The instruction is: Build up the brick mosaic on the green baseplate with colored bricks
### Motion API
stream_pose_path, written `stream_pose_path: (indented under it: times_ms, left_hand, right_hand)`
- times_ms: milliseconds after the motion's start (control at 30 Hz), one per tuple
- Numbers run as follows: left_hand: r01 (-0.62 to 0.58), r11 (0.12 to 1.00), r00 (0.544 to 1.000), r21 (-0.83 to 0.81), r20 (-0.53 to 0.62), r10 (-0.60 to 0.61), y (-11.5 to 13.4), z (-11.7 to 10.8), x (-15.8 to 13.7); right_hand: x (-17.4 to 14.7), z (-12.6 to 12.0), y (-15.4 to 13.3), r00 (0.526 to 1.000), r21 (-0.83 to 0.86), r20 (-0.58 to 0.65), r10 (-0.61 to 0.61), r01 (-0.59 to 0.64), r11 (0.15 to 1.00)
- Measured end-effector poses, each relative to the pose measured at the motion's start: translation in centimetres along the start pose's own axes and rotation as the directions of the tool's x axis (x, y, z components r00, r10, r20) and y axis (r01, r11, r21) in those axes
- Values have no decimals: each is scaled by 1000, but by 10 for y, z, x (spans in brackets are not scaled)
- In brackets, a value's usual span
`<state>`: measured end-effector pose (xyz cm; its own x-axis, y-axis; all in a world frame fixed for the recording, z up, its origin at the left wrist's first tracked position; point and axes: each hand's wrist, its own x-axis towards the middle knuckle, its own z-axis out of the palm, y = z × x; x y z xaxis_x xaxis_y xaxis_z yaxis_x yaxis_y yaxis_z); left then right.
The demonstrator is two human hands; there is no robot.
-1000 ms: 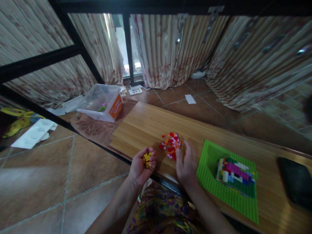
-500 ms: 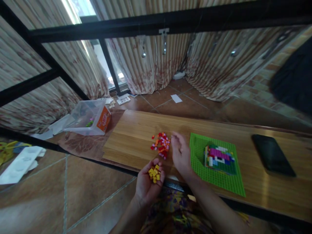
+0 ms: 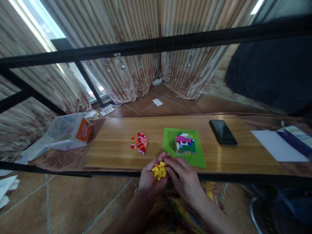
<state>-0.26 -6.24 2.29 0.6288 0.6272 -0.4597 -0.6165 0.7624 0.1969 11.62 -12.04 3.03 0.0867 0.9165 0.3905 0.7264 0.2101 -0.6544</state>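
Observation:
My left hand (image 3: pixel 151 182) is cupped, palm up, round a small heap of yellow toy bricks (image 3: pixel 159 171) at the table's front edge. Against its right side lies my right hand (image 3: pixel 181 174), its fingers stretched out and touching the left hand's fingertips and the edge of the heap. Whether any brick sits under those fingers is hidden. On the table ahead and to the left is a loose pile of red, orange and pink bricks (image 3: pixel 140 143). A green baseplate (image 3: pixel 200 156), to the right, carries a square multicoloured brick build (image 3: pixel 185 143).
A black phone (image 3: pixel 223 132) lies right of the baseplate, with white paper (image 3: pixel 278 145) farther right. At the left end stands a clear plastic box (image 3: pixel 65 131) with an orange label. A dark metal bar (image 3: pixel 146 46) crosses above the wooden table (image 3: pixel 109 130).
My right hand has moved from beside the red and orange pile to my left hand. The view has swung right, bringing the paper into sight. The yellow bricks stay in my left hand.

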Motion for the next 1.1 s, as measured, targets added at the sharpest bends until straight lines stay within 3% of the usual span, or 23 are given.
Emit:
stream_pose_path:
  times_ms: [167, 367, 600, 733, 800, 867, 1000, 1100]
  left_hand:
    - [75, 997, 997, -6, 13, -74, -18, 6, -3]
    - [110, 994, 993, -3, -52, -110, -36, 5, -6]
    - [139, 990, 987, 3, -88, -138, -41, -10, 3]
    - [135, 990, 985, 33, -111, -131, -40, -12, 10]
    - [160, 986, 978, 48, -144, -152, -41, -12, 12]
    - [228, 972, 958, 59, -192, -213, -45, -14, 12]
    - [380, 918, 899, 110, -278, -339, -52, -15, 12]
    - [429, 890, 879, 153, -296, -373, -53, -16, 14]
  right_hand:
    - [-12, -14, 1, 1000, -221, 5, 28, -26, 975]
    - [-26, -21, 1, 995, -296, 28, 93, -81, 952]
    - [-32, -8, 7, 976, -161, -18, 218, -218, 962]
    - [-28, -11, 13, 963, 36, -46, 266, -264, 964]
    - [-22, -19, 20, 928, 192, -63, 366, -349, 917]
    - [-15, -31, 31, 867, 384, -85, 492, -427, 818]
    - [0, -53, 60, 736, 689, -111, 668, -428, 585]
    - [10, -60, 81, 698, 753, -109, 708, -407, 517]
